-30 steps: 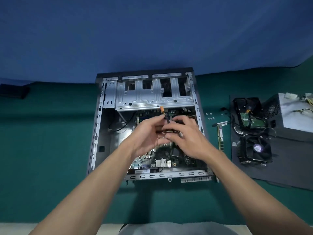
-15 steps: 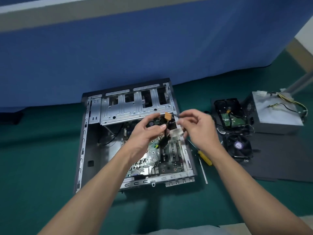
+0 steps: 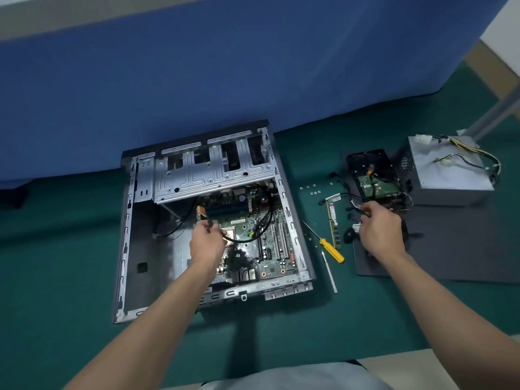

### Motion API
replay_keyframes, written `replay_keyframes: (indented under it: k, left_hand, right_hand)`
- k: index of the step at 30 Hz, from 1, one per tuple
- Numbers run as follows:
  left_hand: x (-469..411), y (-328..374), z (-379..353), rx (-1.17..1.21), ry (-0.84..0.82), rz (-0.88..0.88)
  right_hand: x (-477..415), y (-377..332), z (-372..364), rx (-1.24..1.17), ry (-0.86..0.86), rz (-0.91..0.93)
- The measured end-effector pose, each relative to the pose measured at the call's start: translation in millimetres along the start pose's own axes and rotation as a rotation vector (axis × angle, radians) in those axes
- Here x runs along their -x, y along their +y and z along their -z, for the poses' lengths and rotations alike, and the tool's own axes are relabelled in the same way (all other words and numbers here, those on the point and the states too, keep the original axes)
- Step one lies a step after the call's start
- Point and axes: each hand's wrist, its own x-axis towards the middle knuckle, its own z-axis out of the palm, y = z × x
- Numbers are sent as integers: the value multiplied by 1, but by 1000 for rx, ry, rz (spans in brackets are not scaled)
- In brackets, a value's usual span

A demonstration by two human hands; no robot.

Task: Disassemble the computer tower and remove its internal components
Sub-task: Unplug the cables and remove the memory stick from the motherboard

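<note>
The computer tower (image 3: 157, 249) is lying open on its side on the green surface (image 3: 56, 263), with the motherboard (image 3: 270, 254) sitting inside it. The left hand (image 3: 206, 243) is pinching a black cable (image 3: 266, 223) that is looping over the board. The right hand (image 3: 380, 229) is hovering well apart, over the dark mat (image 3: 450, 249), curling its fingers round a black wire (image 3: 356, 211) and what seems to be a white connector (image 3: 356, 228). A yellow-handled screwdriver (image 3: 332, 250) is lying between case and mat.
</note>
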Motion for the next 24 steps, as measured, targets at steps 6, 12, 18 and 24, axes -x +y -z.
replay_keyframes:
  k: [6, 12, 18, 24]
  left_hand:
    - [-9, -23, 20, -106, -42, 62]
    - [-6, -24, 32, -103, -216, 42]
    - [-6, -30, 36, 54, -179, 91]
    - [-10, -34, 40, 165, -148, 105]
  right_hand:
    - [41, -64, -11, 71, 220, 475]
    - [81, -144, -69, 370, -867, 793]
    - [79, -149, -111, 713, -849, 965]
    - [64, -130, -108, 576, -1063, 688]
